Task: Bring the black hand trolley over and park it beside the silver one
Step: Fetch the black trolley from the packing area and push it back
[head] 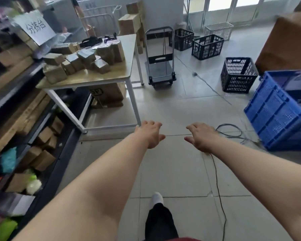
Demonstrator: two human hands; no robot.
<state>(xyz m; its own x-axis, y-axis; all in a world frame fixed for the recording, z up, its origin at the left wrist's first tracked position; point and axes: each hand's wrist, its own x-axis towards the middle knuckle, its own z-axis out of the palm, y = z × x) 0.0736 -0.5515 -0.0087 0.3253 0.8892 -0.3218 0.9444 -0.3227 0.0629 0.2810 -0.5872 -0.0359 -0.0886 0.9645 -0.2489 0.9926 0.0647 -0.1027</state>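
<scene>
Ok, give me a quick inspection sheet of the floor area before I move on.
Surface: tiled floor, open ahead.
Job's things: black hand trolley upright beside the table; silver one possibly at the back, unclear.
Clutter: black crates, blue crate, parcels on the table.
Grippers: left hand and right hand open, empty, stretched forward.
Cables: thin black cable and grey coil on the floor.
Surroundings: shelving left, glass doors behind.

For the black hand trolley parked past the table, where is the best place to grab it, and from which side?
Probably the top bar of the upright handle on the black hand trolley, one hand near each rounded corner. Come from the far side, behind the handle: the deck stretches toward the camera. Both the left hand and right hand are open and empty.
</scene>
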